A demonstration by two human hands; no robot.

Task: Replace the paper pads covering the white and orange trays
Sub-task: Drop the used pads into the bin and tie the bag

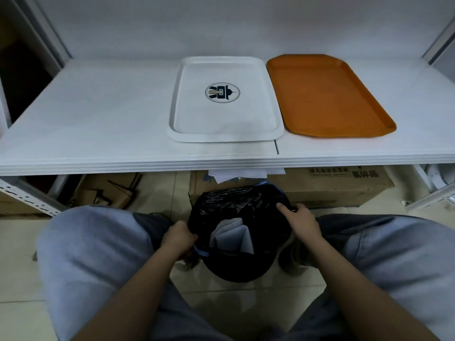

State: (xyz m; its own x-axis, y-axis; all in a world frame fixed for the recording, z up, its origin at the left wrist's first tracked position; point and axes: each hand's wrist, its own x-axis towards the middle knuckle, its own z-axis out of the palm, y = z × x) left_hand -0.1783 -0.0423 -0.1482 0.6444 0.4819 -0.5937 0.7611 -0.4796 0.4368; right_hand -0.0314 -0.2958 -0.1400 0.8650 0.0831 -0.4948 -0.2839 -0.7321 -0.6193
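A white tray [187,137] with a round dark logo lies on the white shelf, and an orange tray [330,94] lies bare just to its right. On the floor between my knees stands a bin lined with a black bag [234,200]. Crumpled white paper [232,236] lies inside it. My left hand [178,238] grips the bag's left rim. My right hand [299,221] holds the bag's right rim, thumb pointing inward. More white paper sheets [236,174] poke out under the shelf edge on a carton.
The white shelf [98,119] spans the view at knee height, with a metal upright [29,200] at lower left. Cardboard cartons [332,187] sit under it behind the bin. Flattened cardboard scraps [110,190] lie on the tiled floor at left.
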